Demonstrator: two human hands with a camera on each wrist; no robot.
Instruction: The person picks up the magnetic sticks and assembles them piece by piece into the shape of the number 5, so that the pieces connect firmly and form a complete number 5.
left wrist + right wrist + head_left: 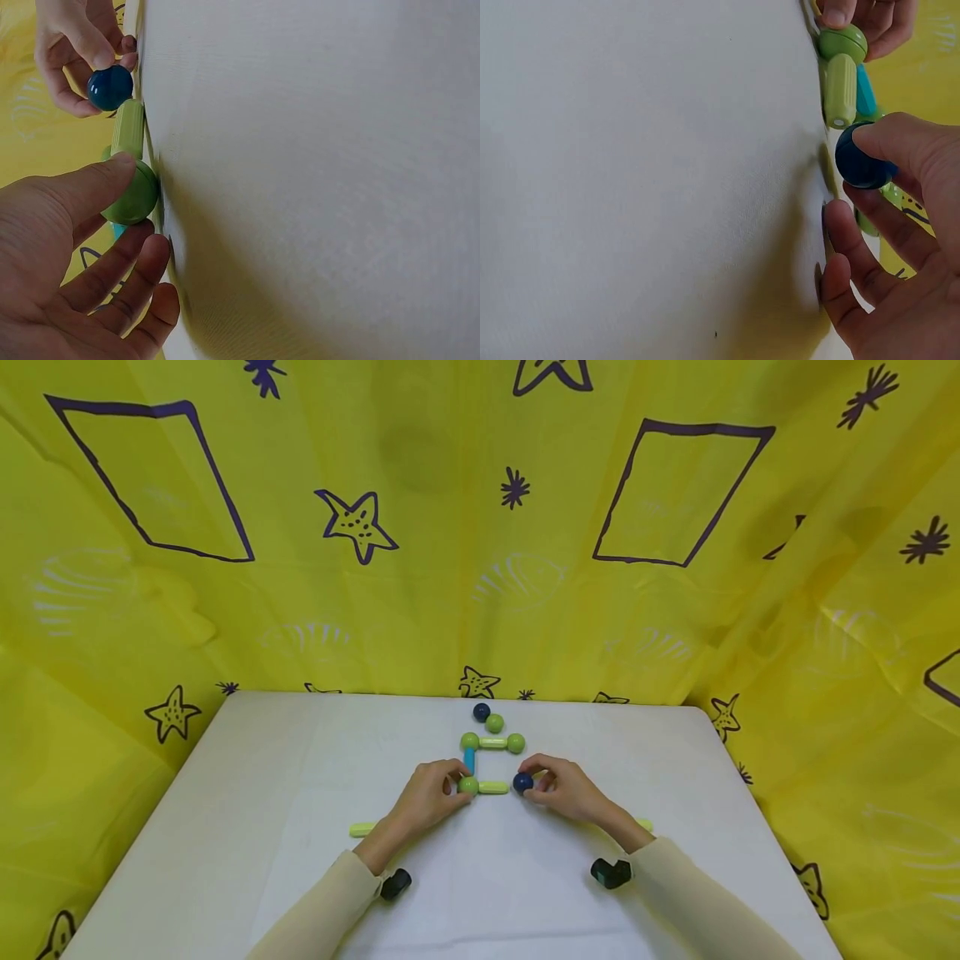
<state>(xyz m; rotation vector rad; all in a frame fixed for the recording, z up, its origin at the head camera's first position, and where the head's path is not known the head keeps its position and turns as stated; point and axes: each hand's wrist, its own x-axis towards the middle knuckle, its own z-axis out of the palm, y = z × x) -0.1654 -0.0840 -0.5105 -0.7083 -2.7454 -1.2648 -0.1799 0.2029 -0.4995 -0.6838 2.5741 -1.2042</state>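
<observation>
In the head view my left hand [427, 795] pinches a green ball [468, 785] between thumb and fingers. From this ball a yellow-green rod [493, 787] points right, and a blue rod [469, 762] runs back to a second green ball [469, 741]. Another yellow-green rod [492, 743] joins that one to a third green ball [515, 743]. Thumb and fingertips of my right hand [567, 789] grip a dark blue ball [522, 782]. It sits just beyond the front rod's free end, whose pale tip [839, 121] faces it in the right wrist view, a small gap between them.
Behind the joined pieces lie a dark blue ball [482, 712] and a green ball [494, 723]. Yellow-green rods show beside the left forearm [362, 830] and the right forearm [644, 824]. A yellow patterned curtain [420, 610] surrounds the white table [300, 760].
</observation>
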